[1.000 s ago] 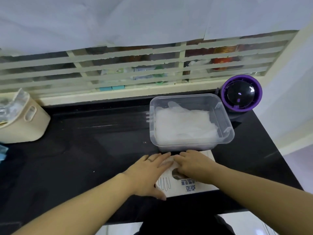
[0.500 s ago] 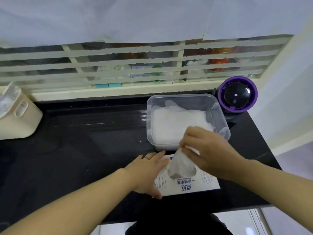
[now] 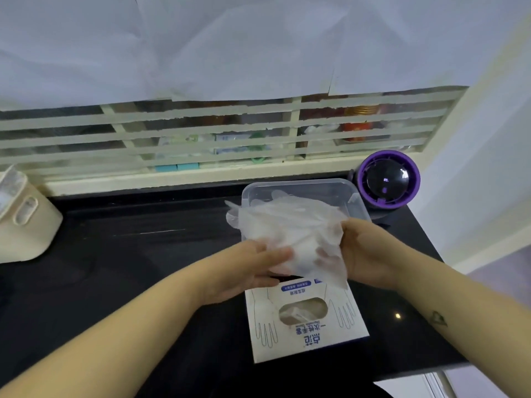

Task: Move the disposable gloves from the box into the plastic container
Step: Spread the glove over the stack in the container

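1. The black desk (image 3: 143, 268) carries everything. The clear plastic container (image 3: 298, 186) stands toward its far edge, and the box (image 3: 304, 340) lies flat just in front of it.
2. The plastic container is open-topped with a wide mouth. I judge that a loose bundle can go in from above without careful aiming.
3. The box is thin card and probably light, so it is likely to lift or slide when gloves are drawn out unless something holds it down.
4. The bundle of disposable gloves (image 3: 290, 231) is held in the air above the near rim of the container and the far end of the box. It is thin, translucent, crumpled film, so it should be almost weightless, limp and slippery. Sheets may cling together or trail over the rim. It is best gathered around its bulk rather than taken by one edge.
5. The left hand (image 3: 250, 271) curls round the lower left of the bundle and the right hand (image 3: 370, 254) grips its right side, so the bundle is squeezed between the two hands.
6. The oval opening (image 3: 301, 313) in the box shows more film inside, so gloves remain to be moved.
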`<state>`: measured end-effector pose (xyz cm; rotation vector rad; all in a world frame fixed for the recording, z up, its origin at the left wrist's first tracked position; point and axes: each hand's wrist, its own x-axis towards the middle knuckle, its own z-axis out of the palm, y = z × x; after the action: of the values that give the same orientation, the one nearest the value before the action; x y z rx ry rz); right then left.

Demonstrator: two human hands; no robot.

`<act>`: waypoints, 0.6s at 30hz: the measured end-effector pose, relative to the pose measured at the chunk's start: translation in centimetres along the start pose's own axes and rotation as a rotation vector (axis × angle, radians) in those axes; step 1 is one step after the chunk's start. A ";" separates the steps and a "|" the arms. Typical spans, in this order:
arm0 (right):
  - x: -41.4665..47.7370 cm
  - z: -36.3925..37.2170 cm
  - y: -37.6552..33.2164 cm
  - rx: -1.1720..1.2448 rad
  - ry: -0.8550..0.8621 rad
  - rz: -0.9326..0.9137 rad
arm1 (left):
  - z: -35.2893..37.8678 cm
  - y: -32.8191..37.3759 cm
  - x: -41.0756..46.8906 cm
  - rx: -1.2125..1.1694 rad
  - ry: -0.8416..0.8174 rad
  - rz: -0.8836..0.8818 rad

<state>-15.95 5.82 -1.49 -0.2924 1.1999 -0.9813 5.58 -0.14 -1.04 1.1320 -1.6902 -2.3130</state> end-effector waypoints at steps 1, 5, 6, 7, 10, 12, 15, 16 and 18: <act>0.0 0.1 0.1 0.019 -0.030 0.016 | 0.1 0.3 0.2 -0.122 0.024 0.027; 0.2 0.5 0.2 0.107 -0.138 0.057 | 0.2 2.0 1.3 -0.247 0.086 0.130; 0.3 0.8 0.2 0.127 -0.136 0.065 | 0.2 2.5 1.8 -0.222 0.160 0.143; 0.4 1.0 0.2 0.147 -0.121 0.080 | 0.2 2.9 2.2 -0.192 0.236 0.159; 0.8 1.7 0.2 0.232 -0.019 0.083 | -0.1 4.3 3.4 -0.143 0.390 0.207; 1.1 1.7 0.1 0.245 0.048 0.001 | -0.7 5.0 4.0 -0.109 0.485 0.206; 1.1 2.0 0.1 0.144 0.059 -0.104 | -1.6 5.3 4.6 -0.048 0.603 0.182; 1.2 2.0 0.2 0.101 0.058 -0.135 | -1.8 5.2 4.8 -0.037 0.631 0.176; 1.0 2.2 0.4 0.063 0.075 -0.209 | -2.1 4.8 5.1 -0.031 0.670 0.164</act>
<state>-13.75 4.63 -1.57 -0.3386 1.2208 -1.2179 1.36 -6.04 0.11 1.4723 -1.4084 -1.5899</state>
